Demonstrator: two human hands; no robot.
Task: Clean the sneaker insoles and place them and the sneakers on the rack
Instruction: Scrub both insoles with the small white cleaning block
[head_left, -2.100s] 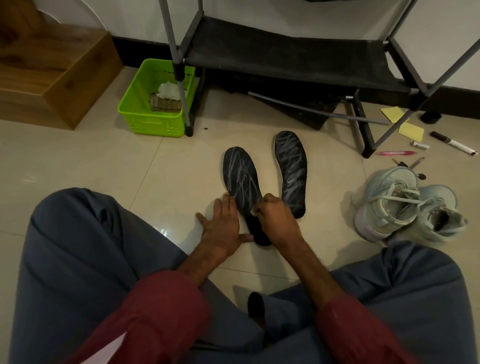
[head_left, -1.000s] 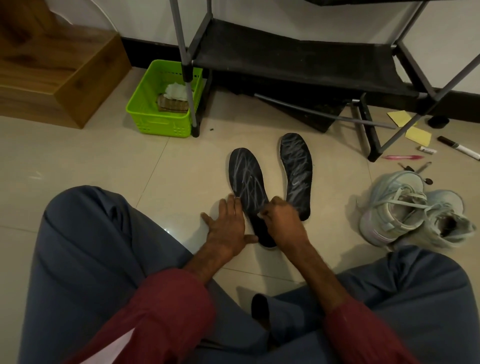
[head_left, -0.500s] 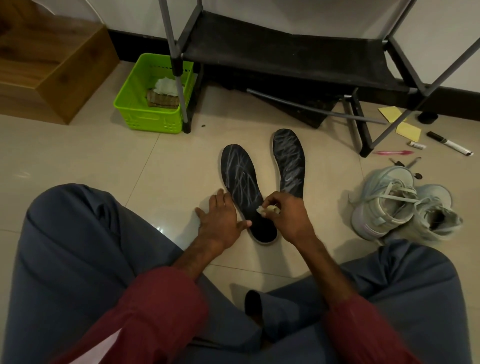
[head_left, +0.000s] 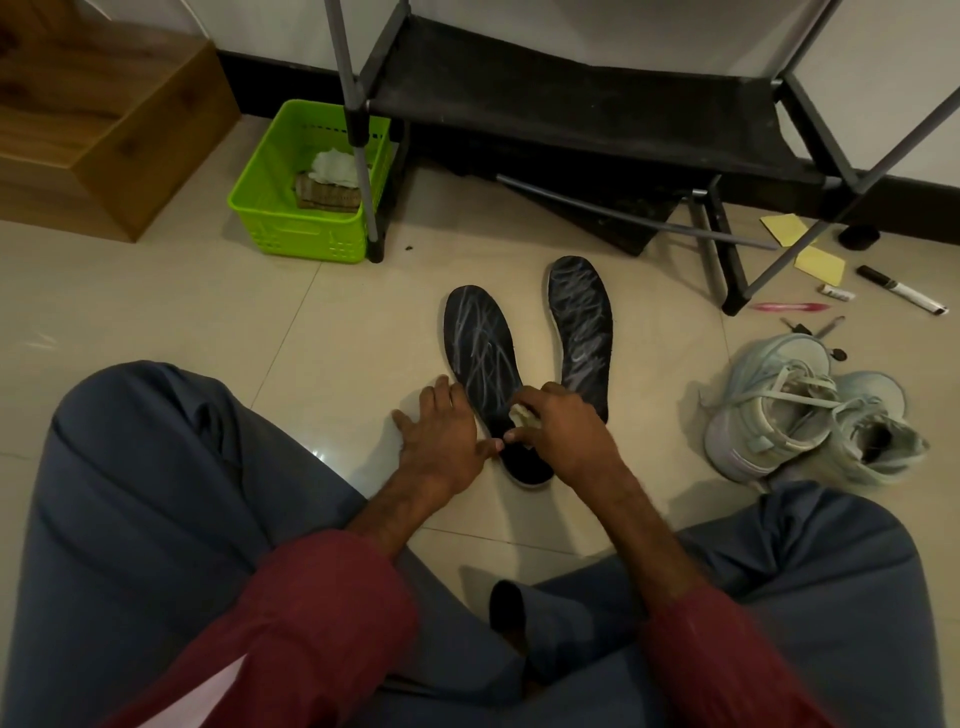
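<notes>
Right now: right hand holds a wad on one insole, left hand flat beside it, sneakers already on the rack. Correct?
No: the head view shows the sneakers on the floor, not on the rack. Otherwise right: right hand holds the wad on the insole, left hand flat beside it.

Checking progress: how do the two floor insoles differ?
The nearer insole has the left hand beside it and the right hand holding a wad on it; the farther insole has no wad on it and lies closer to the rack. Both are dark, pale-streaked, flat.
</notes>
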